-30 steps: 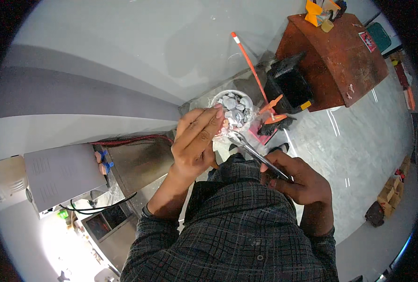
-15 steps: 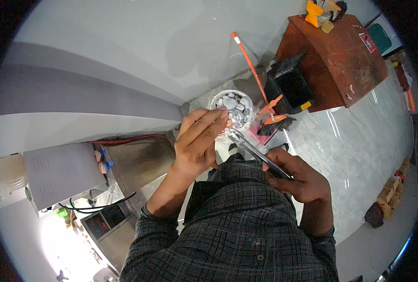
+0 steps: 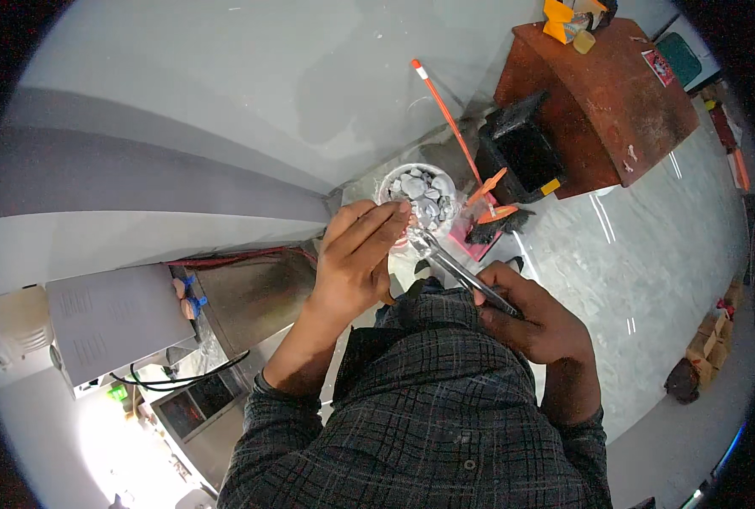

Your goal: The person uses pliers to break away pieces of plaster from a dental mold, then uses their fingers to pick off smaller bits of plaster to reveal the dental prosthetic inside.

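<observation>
My left hand (image 3: 356, 267) is raised near the middle of the view, its fingers bent and drawn together at the tips. A small, pale, shiny piece (image 3: 417, 241) shows by those fingertips; the fingers hide most of what they hold. In my right hand (image 3: 540, 316) is a long, shiny metal tool (image 3: 462, 273), its head pointing up and left to touch or nearly touch that piece. The tool's exact kind is not clear. Beyond the fingertips stands a round white bucket (image 3: 383, 183) filled with grey and white chunks (image 3: 428, 185).
An orange-handled stick (image 3: 445, 114) leans by the wall beside a pink dustpan (image 3: 466, 243). Farther right are an open black bin (image 3: 526, 153) and a brown wooden desk (image 3: 602, 93). At left, a grey metal box (image 3: 119, 318) adjoins a metal surface (image 3: 250, 293).
My right hand and the metal tool have shifted slightly, with the tool's head still by my left fingertips. My left hand keeps its bent grip. The whole view has moved a little.
</observation>
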The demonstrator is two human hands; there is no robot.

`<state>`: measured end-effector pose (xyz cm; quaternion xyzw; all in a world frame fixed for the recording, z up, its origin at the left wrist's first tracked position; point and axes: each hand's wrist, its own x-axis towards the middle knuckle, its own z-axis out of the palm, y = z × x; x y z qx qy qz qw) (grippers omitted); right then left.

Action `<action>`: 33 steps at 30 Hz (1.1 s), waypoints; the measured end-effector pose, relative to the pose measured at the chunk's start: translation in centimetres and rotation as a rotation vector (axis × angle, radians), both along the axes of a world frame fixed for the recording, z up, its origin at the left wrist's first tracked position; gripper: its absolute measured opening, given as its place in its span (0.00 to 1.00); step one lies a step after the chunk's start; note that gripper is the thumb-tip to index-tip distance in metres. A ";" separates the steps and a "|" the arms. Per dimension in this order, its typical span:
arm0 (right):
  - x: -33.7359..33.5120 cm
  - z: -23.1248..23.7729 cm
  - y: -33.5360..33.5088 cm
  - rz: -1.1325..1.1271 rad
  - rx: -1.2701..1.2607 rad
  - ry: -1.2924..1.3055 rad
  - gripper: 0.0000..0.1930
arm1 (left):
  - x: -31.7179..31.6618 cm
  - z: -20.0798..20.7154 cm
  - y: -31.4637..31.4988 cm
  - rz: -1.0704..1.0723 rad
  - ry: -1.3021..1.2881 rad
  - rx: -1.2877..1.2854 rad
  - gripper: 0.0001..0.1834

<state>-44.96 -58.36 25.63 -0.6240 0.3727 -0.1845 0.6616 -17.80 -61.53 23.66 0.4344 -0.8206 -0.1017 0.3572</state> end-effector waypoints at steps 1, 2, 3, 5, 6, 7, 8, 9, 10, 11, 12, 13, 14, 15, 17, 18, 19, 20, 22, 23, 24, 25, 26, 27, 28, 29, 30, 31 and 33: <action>-0.1 -0.1 0.1 0.004 -0.015 0.005 0.10 | 0.2 0.2 -0.2 -0.017 -0.060 -0.035 0.27; -0.1 -0.4 0.2 0.009 -0.030 0.010 0.09 | 0.4 0.4 -0.4 -0.034 -0.120 -0.070 0.25; 0.0 -0.4 0.2 0.017 -0.046 0.014 0.08 | 0.5 0.5 -0.5 -0.037 -0.149 -0.093 0.25; -0.2 0.7 0.0 0.050 0.261 0.039 0.08 | 0.7 0.7 -0.5 -0.041 -0.207 -0.139 0.24; -0.2 1.3 -0.2 0.067 0.415 0.051 0.07 | 0.8 0.7 -0.6 -0.044 -0.216 -0.155 0.24; -0.1 1.6 -0.4 0.070 0.428 0.050 0.08 | 0.8 0.6 -0.7 -0.047 -0.224 -0.170 0.24; -0.1 1.9 -0.5 0.074 0.442 0.048 0.08 | 0.9 0.6 -0.7 -0.050 -0.233 -0.185 0.24; -0.1 2.1 -0.5 0.074 0.456 0.047 0.08 | 1.0 0.6 -0.7 -0.057 -0.253 -0.203 0.24; -0.2 1.8 -0.4 0.076 0.404 0.034 0.08 | 1.0 0.7 -0.7 -0.064 -0.273 -0.222 0.23; -0.3 1.1 -0.2 0.077 0.353 0.020 0.08 | 1.0 0.7 -0.7 -0.070 -0.294 -0.240 0.23; -0.4 0.9 -0.1 0.081 0.301 0.007 0.08 | 1.1 0.7 -0.7 -0.061 -0.276 -0.198 0.22; -0.4 0.9 -0.1 0.078 0.305 0.005 0.08 | 1.1 0.6 -0.5 -0.052 -0.259 -0.156 0.22; -0.5 1.1 -0.1 0.075 0.308 0.003 0.08 | 1.1 0.6 -0.4 -0.043 -0.241 -0.115 0.21; -0.5 1.2 -0.2 0.071 0.310 0.001 0.08 | 1.1 0.4 -0.3 -0.021 -0.174 -0.022 0.21; -0.6 0.9 0.1 0.033 0.327 -0.047 0.09 | 1.0 0.0 0.0 0.023 -0.037 0.162 0.19; -0.7 0.6 0.3 0.013 0.336 -0.072 0.09 | 0.9 -0.2 0.2 0.034 0.044 0.223 0.19; -0.7 0.1 0.5 -0.002 0.290 -0.097 0.10 | 0.8 -0.2 0.5 0.046 0.126 0.283 0.18; -0.7 -0.4 0.7 -0.016 0.244 -0.121 0.10 | 0.7 -0.4 0.6 0.057 0.208 0.344 0.17; -0.6 -0.8 0.9 -0.028 0.176 -0.156 0.10 | 0.6 -0.7 0.9 0.059 0.356 0.446 0.16; -0.5 -0.9 0.9 -0.027 0.152 -0.165 0.10 | 0.6 -0.8 1.0 0.060 0.430 0.496 0.16; -0.3 -0.9 1.0 -0.028 0.129 -0.175 0.10 | 0.5 -0.8 1.1 0.056 0.440 0.508 0.16; -0.2 -0.9 1.0 -0.032 0.136 -0.165 0.10 | 0.4 -0.7 1.1 0.052 0.451 0.520 0.16; -0.1 -0.8 1.1 -0.037 0.144 -0.155 0.10 | 0.4 -0.6 1.1 0.048 0.461 0.533 0.16; -0.1 -0.7 1.1 -0.041 0.151 -0.146 0.10 | 0.4 -0.5 1.2 0.047 0.435 0.528 0.16; 0.0 -0.8 1.1 -0.035 0.138 -0.140 0.10 | 0.4 -0.5 1.2 0.045 0.409 0.522 0.16; 0.1 -0.8 1.1 -0.029 0.126 -0.135 0.10 | 0.4 -0.4 1.2 0.042 0.384 0.517 0.16; 0.1 -0.9 1.1 -0.023 0.113 -0.129 0.10 | 0.4 -0.4 1.3 0.046 0.352 0.500 0.16; 0.2 -1.0 1.2 -0.033 0.097 -0.128 0.10 | 0.3 -0.4 1.3 0.050 0.320 0.482 0.17; 0.2 -1.2 1.5 -0.050 0.064 -0.126 0.10 | 0.4 -0.4 1.1 0.023 0.231 0.374 0.18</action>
